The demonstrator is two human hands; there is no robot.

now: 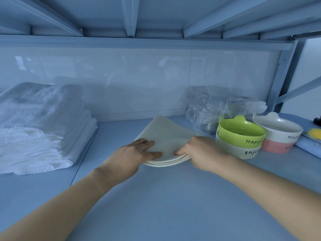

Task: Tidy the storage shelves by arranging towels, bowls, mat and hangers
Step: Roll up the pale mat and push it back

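A cream folded mat (164,134) lies on the blue shelf (156,197), in the middle. My left hand (133,153) rests flat on its near left corner with straight fingers. My right hand (199,152) grips its near right edge, thumb on top and fingers curled under the layers. White folded towels (38,129) are stacked at the left. To the right, a green bowl (241,134) sits in a cream bowl (238,150), and a white bowl (278,129) sits on a pink bowl (276,146).
A crumpled clear plastic bag (212,106) lies behind the bowls against the glossy back wall. A yellow object (314,131) and a pale blue roll (307,145) sit at the far right. The upper shelf's beams (130,16) hang close overhead.
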